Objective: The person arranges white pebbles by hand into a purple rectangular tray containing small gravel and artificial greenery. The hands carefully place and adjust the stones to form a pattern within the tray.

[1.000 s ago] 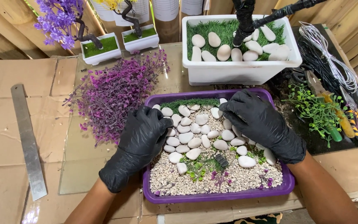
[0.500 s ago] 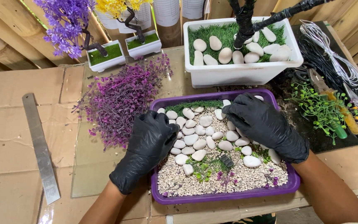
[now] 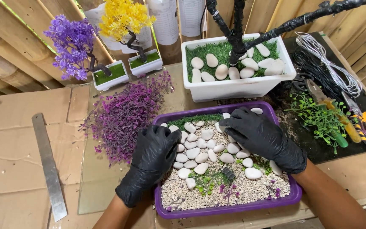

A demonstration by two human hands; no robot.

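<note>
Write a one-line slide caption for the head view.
Two black-gloved hands, left hand and right hand, rest on white pebbles in a purple tray of gravel.

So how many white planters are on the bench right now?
3: a small one under the purple tree, a small one under the yellow tree, and the long white planter behind the purple tray.

Open cardboard lower left, only a metal ruler there. White planter blocks above the purple tray; tools crowd right.
</note>
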